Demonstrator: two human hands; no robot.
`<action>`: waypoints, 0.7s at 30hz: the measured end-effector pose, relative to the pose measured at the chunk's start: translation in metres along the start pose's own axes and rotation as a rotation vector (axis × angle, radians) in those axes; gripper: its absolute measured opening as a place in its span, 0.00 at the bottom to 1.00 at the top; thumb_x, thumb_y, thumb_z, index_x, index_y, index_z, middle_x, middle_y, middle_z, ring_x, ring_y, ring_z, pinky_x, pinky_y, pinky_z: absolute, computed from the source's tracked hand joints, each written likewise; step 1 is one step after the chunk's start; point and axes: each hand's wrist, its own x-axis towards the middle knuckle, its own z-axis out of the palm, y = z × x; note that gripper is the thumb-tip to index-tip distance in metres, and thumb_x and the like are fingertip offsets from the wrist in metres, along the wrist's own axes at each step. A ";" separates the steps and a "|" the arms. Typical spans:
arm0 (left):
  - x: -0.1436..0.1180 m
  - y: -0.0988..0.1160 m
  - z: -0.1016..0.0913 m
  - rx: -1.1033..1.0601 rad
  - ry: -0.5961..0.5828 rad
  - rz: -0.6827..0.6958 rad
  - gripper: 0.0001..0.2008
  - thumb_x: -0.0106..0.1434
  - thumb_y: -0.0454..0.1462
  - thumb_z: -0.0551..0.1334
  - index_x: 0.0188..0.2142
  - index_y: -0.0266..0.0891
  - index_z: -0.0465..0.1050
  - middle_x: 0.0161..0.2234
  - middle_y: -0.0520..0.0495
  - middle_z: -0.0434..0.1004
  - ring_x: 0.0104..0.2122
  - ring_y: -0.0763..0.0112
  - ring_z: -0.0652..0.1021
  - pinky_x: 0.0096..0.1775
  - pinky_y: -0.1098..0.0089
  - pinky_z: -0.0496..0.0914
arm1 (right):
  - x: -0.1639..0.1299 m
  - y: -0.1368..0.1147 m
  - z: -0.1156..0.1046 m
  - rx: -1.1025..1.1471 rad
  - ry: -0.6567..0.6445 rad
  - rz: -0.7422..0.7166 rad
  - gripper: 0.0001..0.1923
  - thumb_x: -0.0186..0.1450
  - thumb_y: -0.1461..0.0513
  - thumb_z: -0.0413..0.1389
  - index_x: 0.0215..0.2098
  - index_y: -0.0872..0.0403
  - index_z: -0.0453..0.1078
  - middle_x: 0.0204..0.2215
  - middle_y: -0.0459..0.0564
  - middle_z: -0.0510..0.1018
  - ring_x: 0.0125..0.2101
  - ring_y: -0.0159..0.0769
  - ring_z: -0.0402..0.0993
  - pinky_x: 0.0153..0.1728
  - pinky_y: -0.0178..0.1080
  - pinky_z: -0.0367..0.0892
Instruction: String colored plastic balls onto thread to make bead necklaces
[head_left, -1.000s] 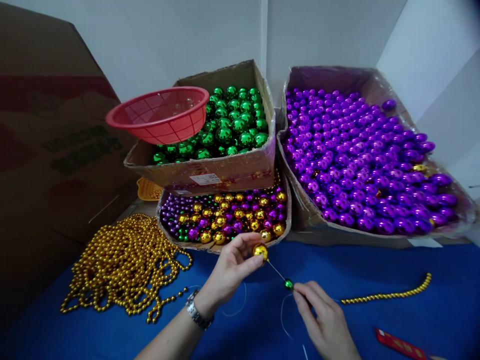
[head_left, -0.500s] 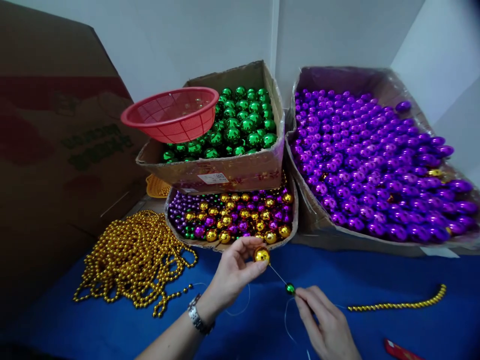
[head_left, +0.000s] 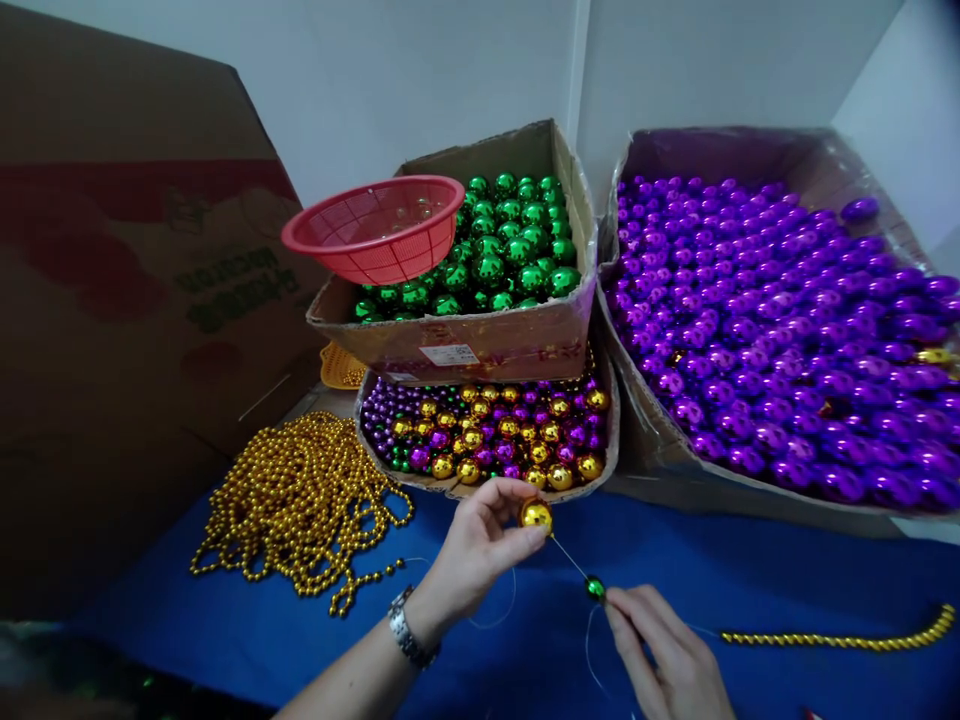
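Note:
Between the thumb and fingers of my left hand (head_left: 480,545) is a large shiny gold bead (head_left: 537,514). A thin clear string (head_left: 570,557) runs from it down to a smaller green bead (head_left: 595,588). My right hand (head_left: 667,650) pinches at the near side of that green bead; whether the fingertips grip the bead or the string beside it is hard to make out. Loops of string hang below both hands. To the right, a row of small gold beads (head_left: 832,640) lies on the blue table surface (head_left: 645,545), with string leading from it toward my right hand.
A heap of gold bead chains (head_left: 300,500) lies on the left. Behind my hands stands a box of mixed beads (head_left: 487,435); above it, a carton (head_left: 517,345) of green balls carries a red basket (head_left: 375,235). A carton (head_left: 652,425) of purple balls stands right, a tall carton (head_left: 135,350) left.
The view has turned a little left, so everything appears shifted to the right. Both hands keep nearly the same pose, with the gold and green beads still close together on the string.

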 end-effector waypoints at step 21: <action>-0.004 0.001 -0.001 -0.068 0.006 -0.021 0.16 0.52 0.34 0.68 0.41 0.37 0.69 0.41 0.45 0.74 0.36 0.70 0.74 0.38 0.68 0.71 | 0.006 -0.009 -0.002 0.034 0.042 -0.010 0.10 0.69 0.62 0.46 0.44 0.52 0.68 0.30 0.50 0.73 0.28 0.33 0.74 0.30 0.31 0.71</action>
